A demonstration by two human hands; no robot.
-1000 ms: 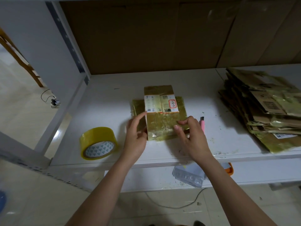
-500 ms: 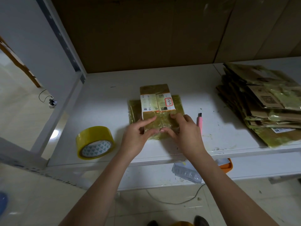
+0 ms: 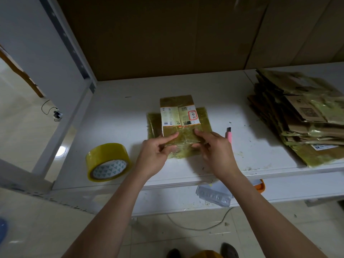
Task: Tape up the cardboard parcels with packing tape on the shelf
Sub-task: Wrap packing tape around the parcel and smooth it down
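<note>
The taped parcel [image 3: 179,127] is lying at the centre of the white shelf [image 3: 119,101]. Its near end is pinched by the left hand [image 3: 155,154] and the right hand [image 3: 216,151]. The tape roll [image 3: 108,162] is seen at 8 o'clock from it, and the parcel stack [image 3: 301,116] at 3 o'clock.

The top parcel [image 3: 179,125] carries two white labels. On the right label [image 3: 189,115], a red-outlined box holds the handwritten "3-3-3". The left label [image 3: 169,116] shows sideways print, partly legible as "010" and "3S1", beside a small barcode. Print on the stacked parcels [image 3: 305,116] at 3 o'clock is unreadable.
</note>
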